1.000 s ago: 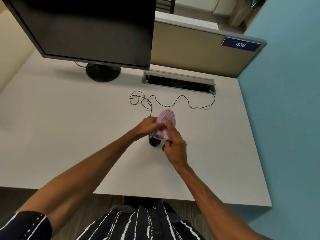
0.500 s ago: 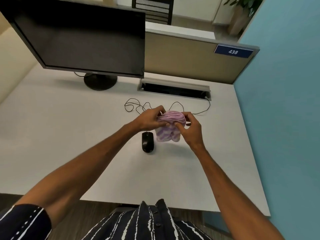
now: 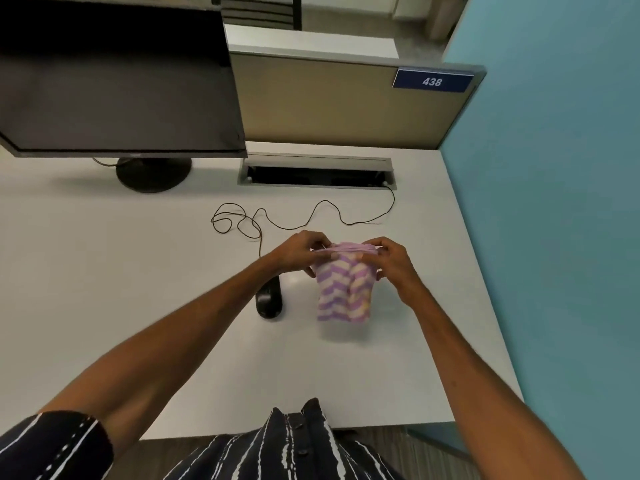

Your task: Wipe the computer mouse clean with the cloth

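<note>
Both hands are raised above the desk, pinching the top edge of the cloth (image 3: 344, 289) between them: the left hand (image 3: 298, 252) grips its left corner, the right hand (image 3: 391, 259) its right corner. The cloth, striped purple and cream in zigzags, hangs down folded from the fingers, its lower edge free; whether it touches the desk cannot be told. Its top edge is bunched and blurred. The mouse (image 3: 268, 299) lies on the white desk (image 3: 104, 271) just left of the cloth and apart from it, its front end hidden under the left wrist. Its cord (image 3: 311, 216) loops across the desk to the cable slot (image 3: 317, 171) at the back. A dark monitor (image 3: 114, 81), cut off at the top and left, stands at the rear left.
</note>
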